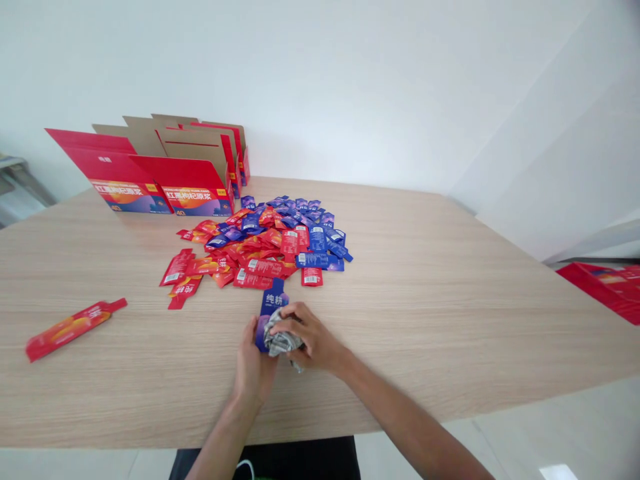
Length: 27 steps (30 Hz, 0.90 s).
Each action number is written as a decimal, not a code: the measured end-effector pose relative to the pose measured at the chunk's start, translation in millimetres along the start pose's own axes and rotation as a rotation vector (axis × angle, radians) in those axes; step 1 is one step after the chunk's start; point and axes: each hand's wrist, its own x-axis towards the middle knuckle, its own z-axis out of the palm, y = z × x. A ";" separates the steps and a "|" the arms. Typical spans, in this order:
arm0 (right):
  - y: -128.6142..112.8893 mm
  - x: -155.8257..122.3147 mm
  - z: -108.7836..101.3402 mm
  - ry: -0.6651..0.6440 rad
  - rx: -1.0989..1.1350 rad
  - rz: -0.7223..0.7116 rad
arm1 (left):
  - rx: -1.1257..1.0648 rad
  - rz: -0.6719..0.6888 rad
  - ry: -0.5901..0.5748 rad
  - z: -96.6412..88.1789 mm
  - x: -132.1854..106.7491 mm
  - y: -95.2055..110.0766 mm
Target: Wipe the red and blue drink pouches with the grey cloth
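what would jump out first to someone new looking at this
Probably the bright heap of red and blue sachets in the middle of the pale table, with open red boxes standing behind it at the back left. Then the eye drops to the near edge, where the left hand holds a blue sachet and the right hand presses a crumpled grey cloth against it.

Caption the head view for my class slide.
Right hand holds a cloth against a blue packet in the left hand.

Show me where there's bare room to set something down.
The widest bare patch of table runs right of the sachet pile. Smaller: between the lone red sachet and left hand. Crowded: around the pile and red boxes.
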 end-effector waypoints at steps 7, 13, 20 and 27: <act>0.2 1.4 2.7 0.006 -0.055 -0.004 | -0.007 0.049 0.007 -7.2 1.0 -0.3; 8.1 4.6 -15.3 0.133 -0.077 0.210 | 0.046 -0.035 -0.136 -17.3 3.3 -2.0; 7.7 6.1 -40.1 0.301 -0.078 0.198 | -0.019 -0.144 -0.153 -24.0 5.6 9.1; 3.8 6.2 -45.7 0.183 -0.030 0.081 | 0.115 -0.073 -0.095 -26.4 7.7 12.8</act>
